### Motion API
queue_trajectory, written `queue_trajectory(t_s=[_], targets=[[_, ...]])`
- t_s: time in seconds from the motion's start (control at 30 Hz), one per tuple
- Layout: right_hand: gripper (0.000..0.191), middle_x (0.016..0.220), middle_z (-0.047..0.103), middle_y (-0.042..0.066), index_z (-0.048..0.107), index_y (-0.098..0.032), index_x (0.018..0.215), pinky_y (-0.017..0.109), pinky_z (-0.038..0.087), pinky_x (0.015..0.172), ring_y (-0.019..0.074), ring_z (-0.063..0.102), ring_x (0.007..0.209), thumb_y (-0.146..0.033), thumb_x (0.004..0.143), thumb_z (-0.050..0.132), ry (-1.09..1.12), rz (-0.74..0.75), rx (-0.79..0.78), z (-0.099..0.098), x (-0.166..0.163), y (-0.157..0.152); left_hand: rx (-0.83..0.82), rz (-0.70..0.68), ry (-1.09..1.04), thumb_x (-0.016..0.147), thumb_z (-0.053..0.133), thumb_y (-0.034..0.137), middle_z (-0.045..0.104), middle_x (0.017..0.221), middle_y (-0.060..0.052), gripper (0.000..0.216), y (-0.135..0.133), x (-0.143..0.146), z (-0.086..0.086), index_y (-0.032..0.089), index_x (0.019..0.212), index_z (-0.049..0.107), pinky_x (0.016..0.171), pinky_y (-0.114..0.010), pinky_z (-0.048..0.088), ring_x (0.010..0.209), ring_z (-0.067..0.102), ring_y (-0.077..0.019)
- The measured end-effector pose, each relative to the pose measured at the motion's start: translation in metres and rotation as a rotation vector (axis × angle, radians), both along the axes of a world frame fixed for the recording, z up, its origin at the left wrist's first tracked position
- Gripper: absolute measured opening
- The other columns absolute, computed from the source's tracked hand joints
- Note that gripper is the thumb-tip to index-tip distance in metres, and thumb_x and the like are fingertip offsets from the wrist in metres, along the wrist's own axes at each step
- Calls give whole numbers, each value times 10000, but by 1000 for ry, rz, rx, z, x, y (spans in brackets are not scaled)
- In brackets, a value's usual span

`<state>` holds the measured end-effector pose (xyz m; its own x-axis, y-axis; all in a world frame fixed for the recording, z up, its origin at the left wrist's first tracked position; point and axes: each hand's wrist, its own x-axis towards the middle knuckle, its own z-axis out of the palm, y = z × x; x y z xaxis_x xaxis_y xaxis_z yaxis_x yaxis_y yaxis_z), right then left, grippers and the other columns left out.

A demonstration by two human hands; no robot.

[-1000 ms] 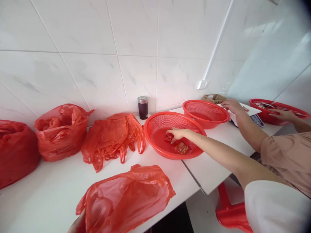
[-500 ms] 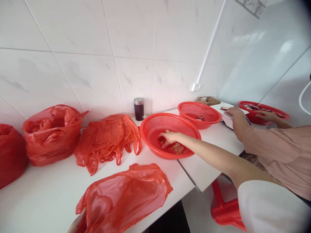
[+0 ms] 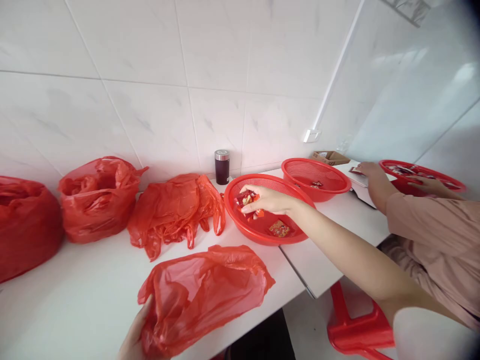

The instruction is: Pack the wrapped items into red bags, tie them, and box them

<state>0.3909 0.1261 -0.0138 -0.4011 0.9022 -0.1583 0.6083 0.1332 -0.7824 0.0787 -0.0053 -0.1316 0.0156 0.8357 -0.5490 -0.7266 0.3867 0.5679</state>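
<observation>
My left hand (image 3: 135, 330) grips the near left edge of a red plastic bag (image 3: 210, 295), whose mouth gapes toward the right; part of the fingers is behind the film. Over the nearer red mesh basket (image 3: 270, 235), my right hand (image 3: 268, 200) is closed around small red snack packets (image 3: 246, 198). Another snack packet (image 3: 279, 228), red and yellow, lies on the basket floor below it. Beside the basket on the left is a heap of flat red plastic bags (image 3: 176, 210) with loose handles.
Two stuffed red bags (image 3: 99, 210) stand at the left. A dark tumbler (image 3: 222, 167) is by the wall. Farther right are a second red basket (image 3: 318, 182), a cardboard box (image 3: 330, 157), and a co-worker's hands (image 3: 369, 172) near a white scale. A red stool (image 3: 356, 325) is below the table.
My right hand has lifted from the basket floor with packets in its fingers. The view has shifted slightly left, and my left hand still holds the bag.
</observation>
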Motion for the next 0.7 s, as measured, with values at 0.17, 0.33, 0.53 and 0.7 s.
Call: queue_trajectory(t_s=[0.17, 0.33, 0.53, 0.7], targets=[[291, 876, 634, 4, 503, -215, 1041, 228, 495, 585, 121, 621, 674, -285, 808, 662, 177, 447, -187, -17, -83, -63, -8, 6, -67, 928, 453, 158, 769, 866, -86, 313, 3, 21, 5, 172, 1151, 673, 729, -289, 605, 840, 733, -230], [434, 1205, 539, 153, 544, -179, 1218, 325, 483, 721, 245, 612, 944, -155, 789, 602, -386, 292, 273, -81, -107, -56, -35, -24, -16, 917, 509, 158, 770, 844, -89, 241, -8, 16, 11, 144, 1048, 711, 717, -293, 609, 811, 737, -234], [644, 1309, 555, 90, 476, -282, 1364, 313, 461, 863, 250, 559, 1148, -75, 766, 594, -408, 382, 185, -66, -91, -45, -7, 44, 18, 921, 482, 136, 765, 772, -72, 237, -8, -5, 14, 144, 912, 718, 650, -271, 609, 660, 732, -196], [308, 1185, 640, 39, 563, -262, 1216, 260, 480, 830, 151, 626, 1006, -228, 922, 477, -113, 238, 193, -18, -56, -31, -20, 83, 34, 863, 561, 159, 769, 911, -70, 259, -6, -7, 9, 176, 1082, 699, 777, -320, 595, 861, 727, -246]])
